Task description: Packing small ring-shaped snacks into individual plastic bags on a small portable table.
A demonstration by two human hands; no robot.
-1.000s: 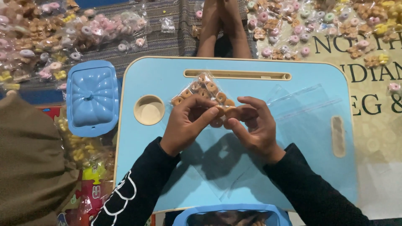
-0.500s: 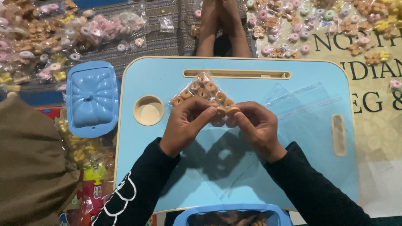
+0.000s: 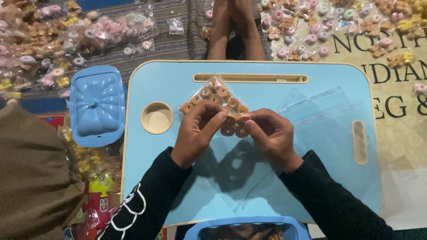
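Observation:
A small clear plastic bag of brown ring-shaped biscuits [image 3: 217, 95] lies on the light blue lap table [image 3: 178, 89]. My left hand [image 3: 195, 135] pinches the bag's near end from the left. My right hand [image 3: 271, 135] pinches the same end from the right, fingertips meeting over two rings at the opening. Both arms wear black sleeves.
Empty clear bags [image 3: 324, 111] lie on the table's right side. A round cup recess [image 3: 157, 117] is at its left. A blue lidded box [image 3: 97, 104] stands left of the table. Many filled snack bags [image 3: 89, 33] cover the floor. Someone's feet [image 3: 233, 26] rest beyond the table.
My right hand's fingers have curled in and closed on the bag's opening beside my left. The two rings at the opening have shifted slightly down.

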